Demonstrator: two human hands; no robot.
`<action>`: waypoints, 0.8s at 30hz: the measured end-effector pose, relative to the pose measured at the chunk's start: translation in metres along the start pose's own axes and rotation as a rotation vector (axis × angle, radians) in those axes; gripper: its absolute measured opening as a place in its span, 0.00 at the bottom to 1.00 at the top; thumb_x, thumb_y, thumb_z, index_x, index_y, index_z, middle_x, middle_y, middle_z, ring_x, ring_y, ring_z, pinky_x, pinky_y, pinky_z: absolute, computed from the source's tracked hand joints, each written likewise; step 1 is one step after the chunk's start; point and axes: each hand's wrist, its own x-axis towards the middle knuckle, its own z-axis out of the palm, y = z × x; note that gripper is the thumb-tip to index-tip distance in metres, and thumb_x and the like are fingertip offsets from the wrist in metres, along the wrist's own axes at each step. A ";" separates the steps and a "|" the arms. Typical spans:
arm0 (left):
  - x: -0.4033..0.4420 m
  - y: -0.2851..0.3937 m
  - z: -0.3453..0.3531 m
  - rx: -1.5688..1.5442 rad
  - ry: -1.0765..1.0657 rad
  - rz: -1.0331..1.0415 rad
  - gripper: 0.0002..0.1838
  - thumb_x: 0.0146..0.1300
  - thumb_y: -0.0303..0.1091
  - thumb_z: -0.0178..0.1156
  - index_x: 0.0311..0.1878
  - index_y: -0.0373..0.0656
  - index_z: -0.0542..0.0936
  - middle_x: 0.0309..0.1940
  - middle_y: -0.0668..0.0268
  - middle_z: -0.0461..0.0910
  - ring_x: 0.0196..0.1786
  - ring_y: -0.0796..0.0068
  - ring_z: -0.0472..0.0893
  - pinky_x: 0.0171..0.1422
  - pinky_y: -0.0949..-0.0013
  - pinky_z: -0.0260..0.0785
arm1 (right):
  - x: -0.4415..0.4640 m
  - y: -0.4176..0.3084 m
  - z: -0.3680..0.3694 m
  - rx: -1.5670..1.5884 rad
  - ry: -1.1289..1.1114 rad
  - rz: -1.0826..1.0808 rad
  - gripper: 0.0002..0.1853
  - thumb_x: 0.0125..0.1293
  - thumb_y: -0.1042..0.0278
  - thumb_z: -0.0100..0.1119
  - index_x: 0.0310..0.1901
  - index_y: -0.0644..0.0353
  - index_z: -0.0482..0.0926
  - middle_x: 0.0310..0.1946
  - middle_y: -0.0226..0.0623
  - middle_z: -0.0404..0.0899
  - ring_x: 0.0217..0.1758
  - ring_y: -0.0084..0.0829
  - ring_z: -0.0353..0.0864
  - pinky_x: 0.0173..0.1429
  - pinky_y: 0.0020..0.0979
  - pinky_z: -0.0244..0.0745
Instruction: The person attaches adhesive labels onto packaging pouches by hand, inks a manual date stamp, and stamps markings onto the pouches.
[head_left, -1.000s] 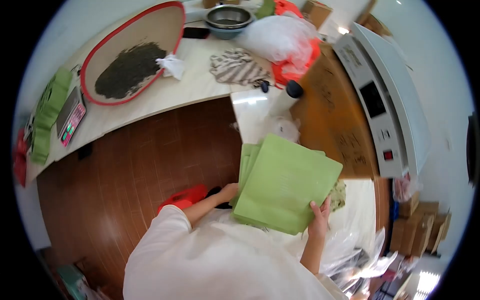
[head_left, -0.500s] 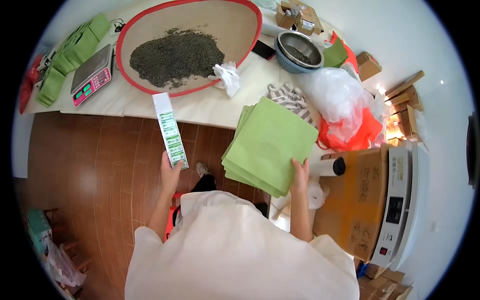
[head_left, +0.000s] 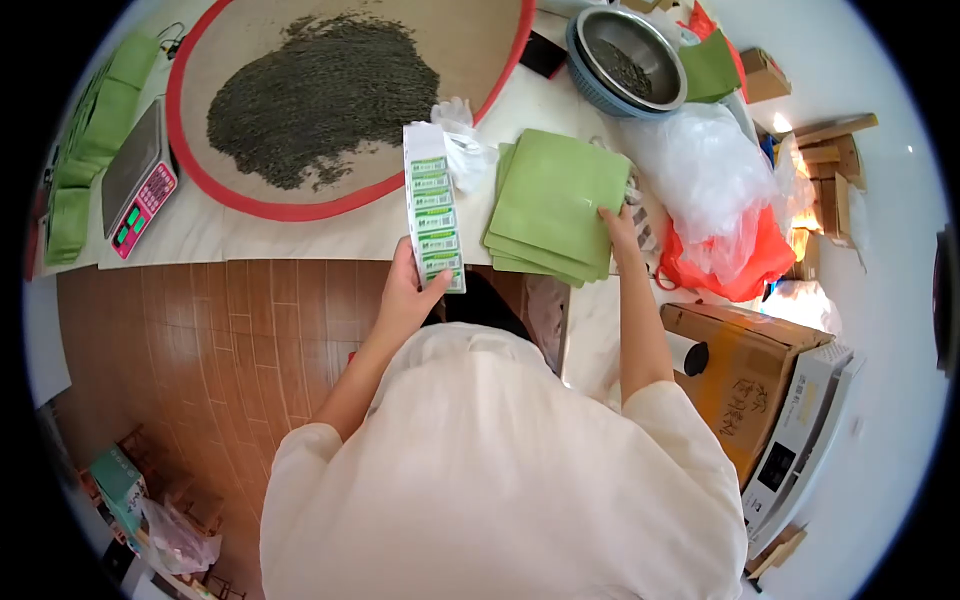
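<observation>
My left hand (head_left: 408, 297) grips the lower end of a long strip of green-and-white labels (head_left: 434, 215), held upright near the table's front edge. With thumb and fingers, my right hand (head_left: 622, 232) pinches the right edge of several stacked flat green pouches (head_left: 568, 195). That stack is fanned slightly at its lower left and sits over the table's right part. Just beyond the label strip lies a crumpled white glove (head_left: 466, 150), at the rim of a large round tray (head_left: 190, 172) with a red edge. A heap of dark dried tea leaves (head_left: 320, 100) covers much of the tray.
A scale (head_left: 140, 190) and a row of green pouches (head_left: 95, 150) stand at the left. Right of the tray are a black phone (head_left: 543, 54), a steel bowl (head_left: 655, 75) nested in a blue basket, plastic bags (head_left: 700, 165), a cardboard box (head_left: 735, 385) and a white machine (head_left: 790, 440).
My body has leaned closer to the table. My left hand has carried the label strip rightward and up, and my right hand has moved the green pouches up and slightly right.
</observation>
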 end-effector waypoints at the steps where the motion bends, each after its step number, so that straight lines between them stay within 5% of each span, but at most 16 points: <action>1: 0.014 -0.001 0.011 0.012 -0.016 0.040 0.24 0.60 0.19 0.57 0.58 0.38 0.61 0.51 0.64 0.71 0.54 0.77 0.72 0.62 0.70 0.64 | 0.004 -0.003 -0.001 0.002 0.009 0.015 0.28 0.61 0.72 0.58 0.63 0.62 0.63 0.52 0.41 0.73 0.56 0.36 0.73 0.57 0.39 0.70; 3: 0.036 -0.010 0.032 0.032 -0.044 0.031 0.23 0.60 0.20 0.57 0.58 0.38 0.61 0.51 0.64 0.72 0.54 0.77 0.72 0.61 0.70 0.64 | 0.013 -0.021 0.012 -1.009 0.567 -0.451 0.30 0.61 0.66 0.60 0.63 0.63 0.62 0.53 0.43 0.73 0.57 0.37 0.72 0.58 0.40 0.68; 5: 0.056 -0.012 0.055 0.107 -0.059 0.045 0.22 0.61 0.22 0.58 0.56 0.37 0.63 0.49 0.64 0.75 0.51 0.77 0.76 0.57 0.71 0.68 | 0.004 -0.061 0.023 -0.774 0.389 -0.775 0.29 0.63 0.65 0.61 0.62 0.64 0.62 0.51 0.44 0.75 0.54 0.36 0.74 0.55 0.38 0.70; 7: 0.073 -0.020 0.073 0.171 -0.110 0.009 0.22 0.61 0.22 0.58 0.56 0.38 0.63 0.48 0.64 0.76 0.50 0.77 0.77 0.56 0.71 0.69 | -0.016 -0.096 0.047 0.082 -0.097 -0.429 0.28 0.64 0.66 0.60 0.62 0.65 0.61 0.44 0.42 0.78 0.44 0.32 0.78 0.48 0.32 0.72; 9: 0.086 -0.035 0.090 0.288 -0.178 -0.030 0.22 0.61 0.25 0.59 0.56 0.38 0.65 0.48 0.62 0.77 0.48 0.74 0.79 0.52 0.70 0.72 | -0.055 -0.149 0.056 0.518 -0.325 -0.217 0.25 0.65 0.70 0.59 0.61 0.65 0.62 0.35 0.36 0.80 0.34 0.25 0.77 0.41 0.25 0.72; 13: 0.104 -0.049 0.116 0.537 -0.297 -0.204 0.23 0.61 0.27 0.61 0.57 0.36 0.65 0.49 0.62 0.76 0.51 0.73 0.78 0.56 0.67 0.70 | -0.048 -0.148 0.050 0.510 -0.201 -0.326 0.21 0.64 0.76 0.58 0.57 0.64 0.64 0.32 0.31 0.80 0.32 0.19 0.74 0.40 0.21 0.70; 16: 0.121 -0.043 0.132 0.465 -0.246 0.010 0.23 0.64 0.33 0.60 0.59 0.36 0.66 0.51 0.63 0.76 0.55 0.73 0.75 0.60 0.64 0.67 | -0.040 -0.143 0.029 0.154 -0.286 -0.464 0.20 0.63 0.77 0.58 0.55 0.64 0.66 0.30 0.32 0.80 0.32 0.19 0.75 0.39 0.22 0.70; 18: 0.142 -0.017 0.137 -0.086 0.002 -0.264 0.24 0.66 0.41 0.57 0.60 0.38 0.66 0.54 0.64 0.74 0.58 0.74 0.73 0.62 0.64 0.64 | -0.052 -0.147 0.022 0.107 -0.334 -0.483 0.19 0.62 0.77 0.59 0.54 0.63 0.68 0.29 0.33 0.80 0.32 0.21 0.76 0.39 0.23 0.70; 24: 0.159 -0.014 0.142 0.064 0.090 -0.446 0.19 0.67 0.45 0.56 0.51 0.38 0.76 0.44 0.66 0.79 0.47 0.78 0.78 0.52 0.70 0.70 | -0.065 -0.115 0.028 -0.161 -0.181 -0.708 0.14 0.58 0.76 0.62 0.47 0.58 0.77 0.28 0.36 0.80 0.30 0.33 0.78 0.38 0.29 0.72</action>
